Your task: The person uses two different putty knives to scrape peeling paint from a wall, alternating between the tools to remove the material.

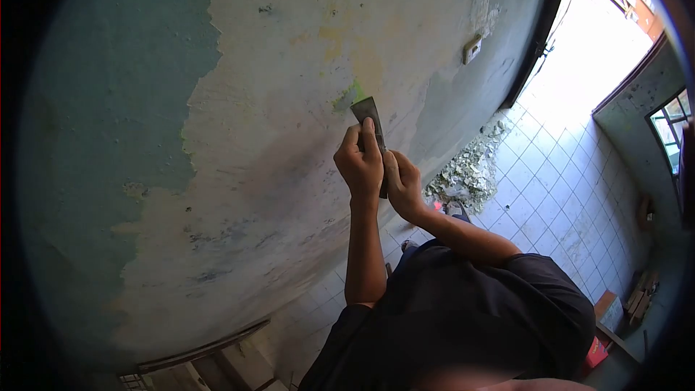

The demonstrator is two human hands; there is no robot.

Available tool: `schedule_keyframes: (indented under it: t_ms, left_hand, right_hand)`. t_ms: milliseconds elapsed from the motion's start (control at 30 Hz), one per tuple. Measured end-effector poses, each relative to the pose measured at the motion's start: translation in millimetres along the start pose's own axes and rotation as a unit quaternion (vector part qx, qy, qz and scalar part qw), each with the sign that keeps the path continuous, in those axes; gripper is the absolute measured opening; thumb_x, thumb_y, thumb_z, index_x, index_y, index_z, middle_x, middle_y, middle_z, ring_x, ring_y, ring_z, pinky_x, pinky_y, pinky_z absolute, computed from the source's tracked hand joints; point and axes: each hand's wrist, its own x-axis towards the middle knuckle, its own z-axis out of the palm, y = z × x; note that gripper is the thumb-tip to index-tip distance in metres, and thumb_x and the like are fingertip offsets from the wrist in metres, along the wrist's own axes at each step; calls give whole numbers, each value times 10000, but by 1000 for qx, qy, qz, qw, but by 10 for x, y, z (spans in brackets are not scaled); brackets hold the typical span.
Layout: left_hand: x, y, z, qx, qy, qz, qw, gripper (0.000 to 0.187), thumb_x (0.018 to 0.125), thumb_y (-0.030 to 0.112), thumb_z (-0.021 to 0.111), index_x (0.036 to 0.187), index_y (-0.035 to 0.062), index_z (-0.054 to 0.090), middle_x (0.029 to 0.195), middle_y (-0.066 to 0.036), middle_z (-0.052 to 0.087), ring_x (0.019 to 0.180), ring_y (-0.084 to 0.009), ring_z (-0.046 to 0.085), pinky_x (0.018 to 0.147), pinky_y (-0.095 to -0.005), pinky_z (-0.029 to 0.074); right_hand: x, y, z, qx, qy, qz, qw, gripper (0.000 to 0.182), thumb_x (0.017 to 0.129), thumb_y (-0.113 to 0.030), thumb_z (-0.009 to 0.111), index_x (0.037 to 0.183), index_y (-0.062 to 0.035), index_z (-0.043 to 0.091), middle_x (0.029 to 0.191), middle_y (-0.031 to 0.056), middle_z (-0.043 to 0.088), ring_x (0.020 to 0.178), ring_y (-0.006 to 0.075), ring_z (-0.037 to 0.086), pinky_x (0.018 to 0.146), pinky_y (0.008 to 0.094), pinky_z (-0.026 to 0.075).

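A dark, flat paint scraper [365, 109] meets the peeling wall [275, 87] beside a small green and yellow patch, its broad blade end pointing up. My left hand [360, 164] is closed around the scraper just below the blade, with the thumb pressed along its face. Lower down, my right hand [404, 185] grips the handle, its thumb lying along the side. Most of the handle is hidden by my fingers; its bottom end shows under my hands. Around the blade the surface is bare and whitish, while blue-green paint [116, 87] covers the left part.
A heap of paint flakes [470, 170] lies on the tiled floor [539, 203] along the wall's base. A white switch [472, 49] sits on the wall near the bright doorway [586, 36]. Wooden pieces [641, 297] lie at the right, and wooden boards [210, 366] stand at bottom left.
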Motion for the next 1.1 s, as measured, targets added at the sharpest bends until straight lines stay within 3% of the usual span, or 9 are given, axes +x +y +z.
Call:
schedule_keyframes:
  t_ms: [200,400,467,567,633,767,900,967,1100]
  left_hand:
    - [59,-3,-29,39,-15,12,999,337,1014,220,637,743,25,595,607,-123,588,498,-286,544,496,-398,414]
    - [91,73,-54,86,-23,21,996,368,1011,226,631,703,38,561,597,-144,576,497,-338,552,487,-426,415]
    - [71,96,-53,88,-23,8,996,379,1011,233,627,692,41,552,598,-149,577,499,-352,553,485,-436,417]
    - [102,98,-87,114,-17,46,992,403,1007,269,636,693,31,555,583,-148,567,485,-329,531,490,-428,403]
    - [110,127,-103,126,-42,52,990,379,1013,266,615,710,50,547,626,-163,602,546,-385,596,501,-457,447]
    - [51,152,-148,129,-74,72,986,364,1006,263,627,722,48,556,641,-167,610,570,-403,600,517,-465,456]
    - [10,38,-162,71,-33,28,997,372,1007,267,631,716,43,568,636,-168,607,561,-401,592,515,-458,446]
    - [32,-10,-159,63,-24,29,997,400,1004,296,654,717,24,592,580,-134,556,481,-288,493,499,-411,395]
    - [16,7,-152,44,-29,21,998,400,1010,295,646,727,17,597,586,-129,557,489,-257,486,502,-398,395]
  right_hand:
    - [80,85,32,5,-30,18,999,309,1070,-231,529,1041,50,652,694,76,579,692,69,506,610,312,469]
    - [72,-46,79,-65,22,-61,996,324,1088,-243,491,995,33,633,678,37,573,592,79,528,516,295,447]
    - [36,-52,65,119,-42,39,991,352,1104,-280,467,958,5,613,644,-6,534,514,73,498,457,273,407]
    - [-26,-91,86,171,-44,54,983,371,1112,-314,450,929,-24,592,624,-24,511,486,53,462,439,252,386]
    - [-53,-79,134,151,-26,31,988,380,1113,-320,446,919,-26,589,627,-21,520,487,53,471,438,250,389]
    - [-137,-60,200,138,19,6,990,387,1114,-319,441,905,-25,583,632,-13,534,494,59,493,438,253,403]
    - [-158,-113,137,91,-13,17,996,389,1112,-308,449,896,-17,588,638,-12,533,514,57,498,453,256,405]
    - [-113,5,154,65,-4,4,998,387,1110,-292,458,881,-9,590,646,-20,522,548,53,490,484,260,407]
    - [-121,-43,130,58,-7,12,998,378,1104,-282,474,896,1,614,652,-24,514,576,46,477,507,262,404]
